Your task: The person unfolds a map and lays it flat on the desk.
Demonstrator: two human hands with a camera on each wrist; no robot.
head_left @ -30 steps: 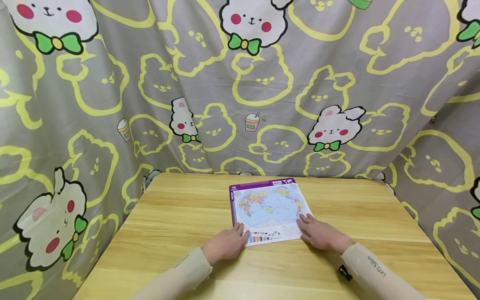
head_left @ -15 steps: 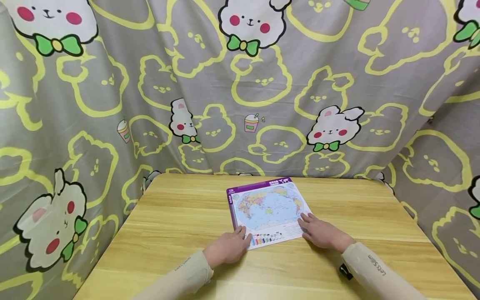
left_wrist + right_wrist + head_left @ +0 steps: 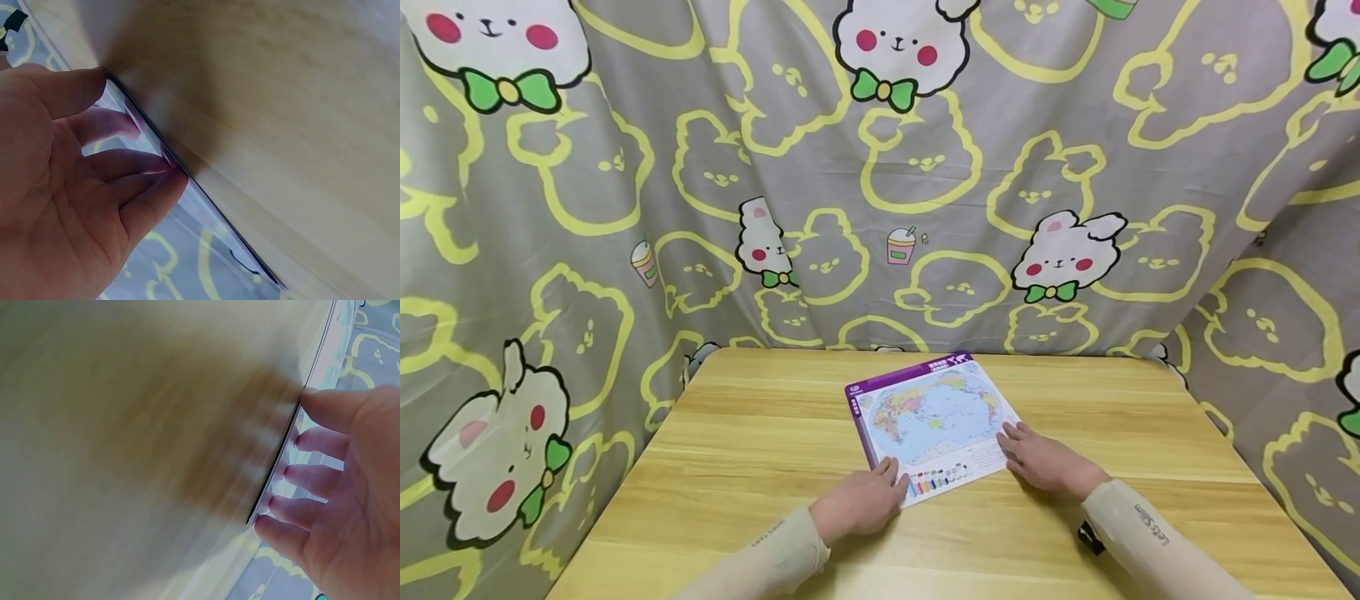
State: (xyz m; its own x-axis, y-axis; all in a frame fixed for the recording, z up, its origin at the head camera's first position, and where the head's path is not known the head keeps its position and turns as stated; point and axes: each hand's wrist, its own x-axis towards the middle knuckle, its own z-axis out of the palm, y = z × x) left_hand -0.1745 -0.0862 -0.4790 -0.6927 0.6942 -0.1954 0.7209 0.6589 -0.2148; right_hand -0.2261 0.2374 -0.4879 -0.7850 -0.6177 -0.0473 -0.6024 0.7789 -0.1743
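A flat world map sheet [image 3: 928, 417] with a purple top border lies on the wooden table, turned at an angle with its right side farther away. My left hand [image 3: 859, 500] touches its lower left corner, and my right hand [image 3: 1047, 462] rests at its right edge near the lower corner. In the left wrist view, the fingertips of the left hand [image 3: 69, 175] press on the map's surface, with the thumb at its thin edge. Seen from the right wrist, the fingers of the right hand [image 3: 369, 475] are spread along the map [image 3: 326, 359], fingertips on it, thumb beside its edge.
Wood-grain table [image 3: 737, 442] extends around the map on all sides. A grey curtain [image 3: 820, 167] with yellow outlines and white rabbits hangs behind the table and at both sides. A small black object [image 3: 1090, 537] shows beneath the right forearm.
The map has turned counterclockwise, its left side coming nearer and its top left corner shifting left. My left hand has moved slightly nearer and to the right; the right hand has hardly moved.
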